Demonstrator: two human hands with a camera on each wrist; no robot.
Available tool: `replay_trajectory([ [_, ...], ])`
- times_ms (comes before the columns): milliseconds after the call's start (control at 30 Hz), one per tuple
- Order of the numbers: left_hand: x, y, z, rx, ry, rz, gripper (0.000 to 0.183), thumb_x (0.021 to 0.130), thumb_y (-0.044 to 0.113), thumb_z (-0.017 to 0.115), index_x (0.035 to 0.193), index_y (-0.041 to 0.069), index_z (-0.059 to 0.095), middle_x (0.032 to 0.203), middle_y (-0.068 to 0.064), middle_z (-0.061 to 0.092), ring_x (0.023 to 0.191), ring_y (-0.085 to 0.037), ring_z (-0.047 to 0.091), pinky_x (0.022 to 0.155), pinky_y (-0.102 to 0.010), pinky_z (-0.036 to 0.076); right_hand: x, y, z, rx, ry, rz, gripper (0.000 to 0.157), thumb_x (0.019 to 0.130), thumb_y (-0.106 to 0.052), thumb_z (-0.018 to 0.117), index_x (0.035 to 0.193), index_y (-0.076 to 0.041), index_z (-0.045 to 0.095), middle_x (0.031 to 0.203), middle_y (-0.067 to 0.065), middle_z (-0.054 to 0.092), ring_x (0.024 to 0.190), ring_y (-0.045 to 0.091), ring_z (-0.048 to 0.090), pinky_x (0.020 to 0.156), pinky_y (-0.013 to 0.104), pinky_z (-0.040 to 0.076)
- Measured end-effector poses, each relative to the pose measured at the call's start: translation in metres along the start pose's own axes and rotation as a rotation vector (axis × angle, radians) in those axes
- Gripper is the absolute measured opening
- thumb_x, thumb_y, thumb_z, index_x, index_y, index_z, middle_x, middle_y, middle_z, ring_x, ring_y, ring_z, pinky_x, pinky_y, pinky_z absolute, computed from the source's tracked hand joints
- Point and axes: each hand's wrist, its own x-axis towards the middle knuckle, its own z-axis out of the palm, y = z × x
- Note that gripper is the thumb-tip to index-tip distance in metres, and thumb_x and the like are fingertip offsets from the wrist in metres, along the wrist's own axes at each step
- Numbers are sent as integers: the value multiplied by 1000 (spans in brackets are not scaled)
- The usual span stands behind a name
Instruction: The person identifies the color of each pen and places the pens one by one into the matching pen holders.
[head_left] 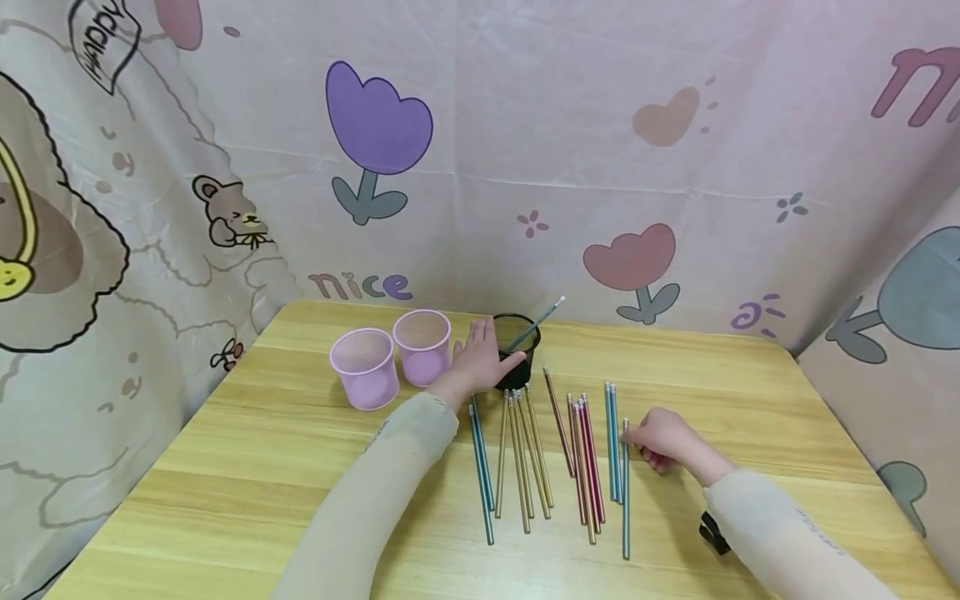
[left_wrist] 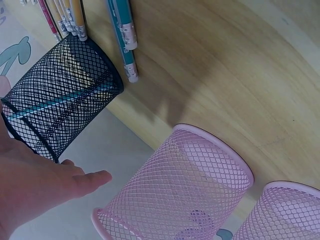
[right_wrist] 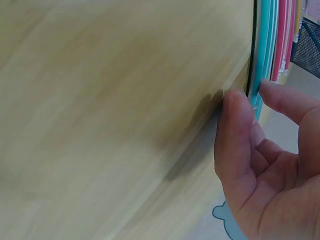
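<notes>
Wooden table (head_left: pixel 240 467): right fingers (right_wrist: pixel 235 117) pinch a blue pencil (head_left: pixel 626 500) running lengthwise away, eraser (head_left: pixel 626 422) farthest; left fingers (head_left: pixel 478 333) spread.

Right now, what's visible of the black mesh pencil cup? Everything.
The black mesh pencil cup is round and open-topped, apparently metal wire, with a dark rim. It stands upright near the back edge of the wood-grain tabletop, right of the two pink mesh cups. One teal pencil leans inside, its white eraser end above the rim. The left hand is at its left side; firm contact is unclear.
</notes>
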Motion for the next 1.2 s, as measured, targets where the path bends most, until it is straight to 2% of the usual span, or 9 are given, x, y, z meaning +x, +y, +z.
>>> replay_trajectory([
  [233,-1,1,0,8,0,-1,91,92,63,37,150,3,-1,158,-15,2,146,-29,2,117,-54,13,6,-1,4,98,-5,12,28,82,-9,60,54,-3,55,43,-2,48,36,7,46,40,22,48],
  [433,-2,2,-1,8,-3,-7,91,92,63,36,150,4,0,158,-14,1,147,-28,2,117,-54,12,12,5,0,200,-36,40,23,84,-10,55,63,-2,55,52,0,53,43,9,52,46,24,53],
  [667,-2,3,-2,9,-7,-7,91,92,62,36,150,4,-2,158,-14,1,147,-28,2,117,-54,12,19,17,-16,541,-131,62,19,89,-10,50,85,8,57,62,2,60,55,11,63,59,25,58],
  [767,-1,2,-2,11,-1,-5,92,92,63,36,150,4,-2,158,-14,1,147,-28,2,117,-54,12,20,19,-22,637,-161,66,19,90,-8,49,88,9,58,64,2,64,57,11,66,62,23,58],
  [1000,0,1,-2,6,4,-2,92,91,63,36,150,4,-1,158,-14,2,147,-28,2,117,-55,12,21,20,-31,726,-195,68,19,91,-7,47,87,7,59,66,3,66,60,11,67,64,22,58],
  [1200,0,1,-1,7,4,-2,91,92,62,37,150,4,-1,158,-14,2,147,-28,2,117,-55,13,21,18,-35,791,-231,52,23,93,-6,43,81,-1,63,68,4,67,63,11,67,66,22,58],
])
